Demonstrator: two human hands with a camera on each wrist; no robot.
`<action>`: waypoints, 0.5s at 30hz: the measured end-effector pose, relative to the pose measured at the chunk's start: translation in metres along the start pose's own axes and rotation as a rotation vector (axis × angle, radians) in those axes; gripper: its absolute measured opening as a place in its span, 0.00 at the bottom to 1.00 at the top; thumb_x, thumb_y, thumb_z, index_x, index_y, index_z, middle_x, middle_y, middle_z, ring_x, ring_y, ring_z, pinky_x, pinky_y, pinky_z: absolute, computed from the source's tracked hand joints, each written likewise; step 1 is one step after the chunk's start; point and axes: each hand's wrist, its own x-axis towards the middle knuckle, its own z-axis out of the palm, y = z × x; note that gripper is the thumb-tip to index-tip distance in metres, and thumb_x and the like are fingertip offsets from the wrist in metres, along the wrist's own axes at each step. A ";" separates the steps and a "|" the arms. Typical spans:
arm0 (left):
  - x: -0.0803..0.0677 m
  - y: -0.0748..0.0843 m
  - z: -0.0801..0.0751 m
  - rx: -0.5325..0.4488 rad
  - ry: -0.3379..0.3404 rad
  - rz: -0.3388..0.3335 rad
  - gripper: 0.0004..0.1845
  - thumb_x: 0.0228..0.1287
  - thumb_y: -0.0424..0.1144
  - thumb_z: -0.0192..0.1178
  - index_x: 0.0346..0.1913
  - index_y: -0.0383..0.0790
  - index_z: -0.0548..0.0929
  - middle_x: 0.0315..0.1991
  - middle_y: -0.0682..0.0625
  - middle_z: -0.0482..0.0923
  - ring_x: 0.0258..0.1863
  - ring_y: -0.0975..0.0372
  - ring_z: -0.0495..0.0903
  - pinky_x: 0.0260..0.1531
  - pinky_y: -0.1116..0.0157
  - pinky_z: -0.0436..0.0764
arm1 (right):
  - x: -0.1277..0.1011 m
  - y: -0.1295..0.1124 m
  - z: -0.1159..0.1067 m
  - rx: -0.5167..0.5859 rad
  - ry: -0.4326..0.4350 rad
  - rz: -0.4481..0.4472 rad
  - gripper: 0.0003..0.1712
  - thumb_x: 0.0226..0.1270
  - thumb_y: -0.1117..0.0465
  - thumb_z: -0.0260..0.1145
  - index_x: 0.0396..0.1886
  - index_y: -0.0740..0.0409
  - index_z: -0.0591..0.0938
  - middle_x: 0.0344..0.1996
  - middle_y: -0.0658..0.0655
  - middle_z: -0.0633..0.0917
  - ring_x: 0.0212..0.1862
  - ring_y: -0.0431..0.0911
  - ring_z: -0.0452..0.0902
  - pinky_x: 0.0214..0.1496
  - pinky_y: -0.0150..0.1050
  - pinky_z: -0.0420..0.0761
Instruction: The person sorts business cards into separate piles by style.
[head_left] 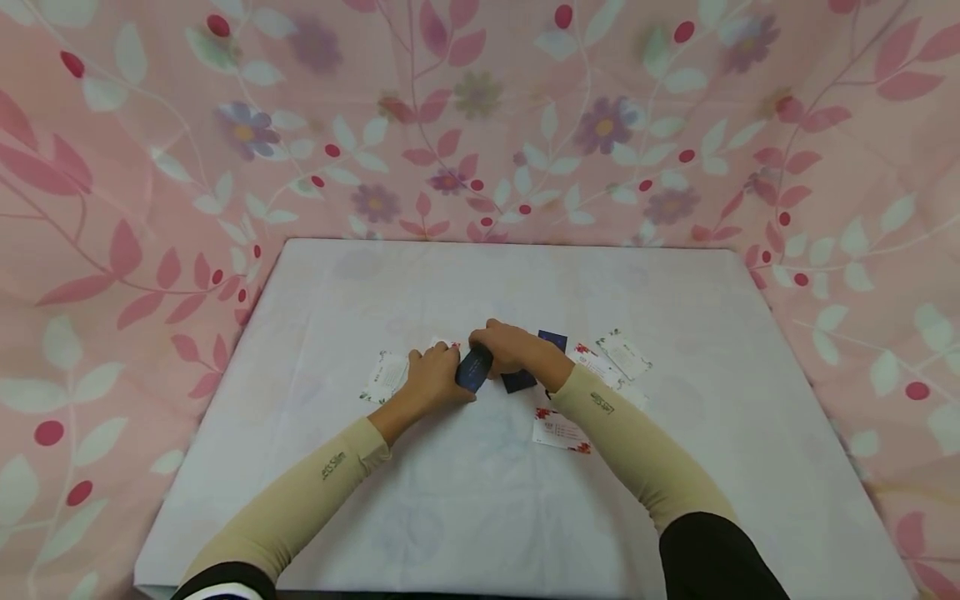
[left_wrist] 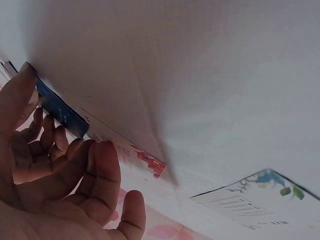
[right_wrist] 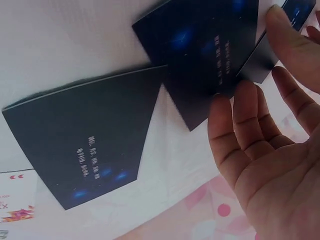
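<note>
The dark blue card (head_left: pixel 474 368) is up between the person's two hands, over the middle of the white-covered table (head_left: pixel 450 517), tipped at a slant rather than lying flat. From where I stand, the left hand (head_left: pixel 433 378) has it from the left in a narrow hold, thumb at its near end and fingers toward the far end. The right hand (head_left: pixel 512 346) reaches round from the far right, its thumb and curled fingers pinching the card as well; how firmly either one presses, I can't tell.

Just right of the held card, a second dark card (head_left: pixel 519 382) lies on the cloth, with a third dark card (head_left: pixel 552 340) farther off to the right; their corners meet. A white card with red flowers (left_wrist: pixel 150 161) lies close by the left hand, partly hidden from above, and a white card with green leaves (head_left: pixel 386 375) sits to its left.

Over on the right, a red-trimmed white card (head_left: pixel 561 430) lies nearer the person, beside the right forearm. Beyond that arm are another red-trimmed card (head_left: pixel 596 362) and a leafy white card (head_left: pixel 625 354). Beige sleeves (head_left: pixel 300 500) cover both forearms, and a pink floral curtain (head_left: pixel 525 108) hangs behind the table.
</note>
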 end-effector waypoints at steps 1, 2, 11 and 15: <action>0.000 0.000 0.000 0.001 -0.002 0.000 0.37 0.42 0.59 0.78 0.50 0.37 0.80 0.42 0.45 0.78 0.40 0.56 0.75 0.45 0.51 0.65 | 0.000 0.001 0.000 0.002 -0.001 0.005 0.33 0.54 0.59 0.79 0.60 0.50 0.77 0.53 0.59 0.75 0.51 0.49 0.76 0.60 0.46 0.77; 0.000 0.000 0.000 0.001 -0.003 0.000 0.37 0.42 0.59 0.78 0.50 0.37 0.80 0.42 0.45 0.78 0.40 0.56 0.75 0.45 0.51 0.65 | 0.000 0.002 0.000 0.008 -0.001 0.011 0.33 0.54 0.58 0.79 0.60 0.50 0.77 0.53 0.59 0.75 0.51 0.49 0.75 0.59 0.46 0.77; -0.001 0.003 0.000 -0.007 -0.015 -0.002 0.42 0.43 0.58 0.78 0.56 0.33 0.78 0.43 0.42 0.78 0.41 0.52 0.75 0.47 0.50 0.68 | -0.004 0.008 0.002 0.066 0.010 -0.005 0.32 0.54 0.57 0.79 0.57 0.50 0.76 0.52 0.57 0.75 0.50 0.48 0.75 0.59 0.45 0.77; -0.003 0.005 0.000 0.017 -0.003 -0.002 0.45 0.44 0.57 0.78 0.60 0.31 0.76 0.45 0.40 0.77 0.44 0.50 0.75 0.48 0.50 0.70 | -0.004 0.011 0.003 0.088 0.034 -0.060 0.31 0.54 0.58 0.78 0.57 0.53 0.76 0.51 0.56 0.78 0.50 0.46 0.75 0.59 0.43 0.76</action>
